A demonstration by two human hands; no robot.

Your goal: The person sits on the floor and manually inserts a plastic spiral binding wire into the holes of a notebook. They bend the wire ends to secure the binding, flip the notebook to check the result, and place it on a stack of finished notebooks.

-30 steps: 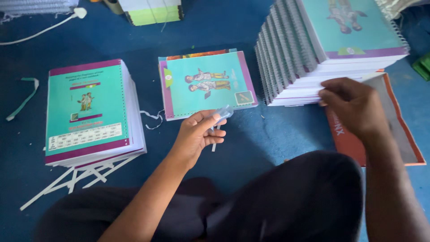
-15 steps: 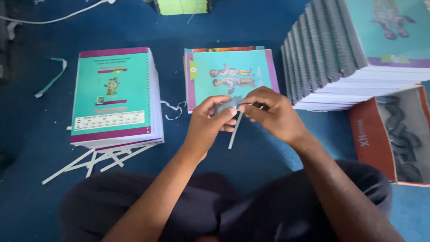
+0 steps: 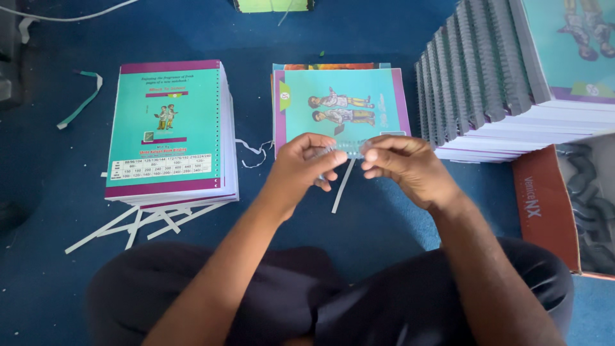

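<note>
Hands meet just above the near edge of the teal-covered booklet (image 3: 343, 106) lying flat on the blue floor (image 3: 51, 192). The left hand (image 3: 301, 168) and the right hand (image 3: 403, 168) each pinch one end of a short clear plastic binding coil (image 3: 346, 149), held level between them; both are closed on it by the fingertips, not clenched. A thin white strip (image 3: 343, 186) hangs or lies just below the coil, and whether it is attached cannot be told.

The grip looks light, so the coil could spring out of the fingers if it is flexed or stretched, and being clear it would be hard to find against the floor. Twisting it unevenly could bend its loops so they no longer line up with punched holes. The tall slanted stack of coil-bound books (image 3: 506, 83) leans just beside the right wrist; an elbow nudge could send it sliding onto the booklet. Loose white strips (image 3: 141, 224) lie by the left stack of booklets (image 3: 170, 128), near the knee (image 3: 128, 288), and could get dragged or mixed in
</note>
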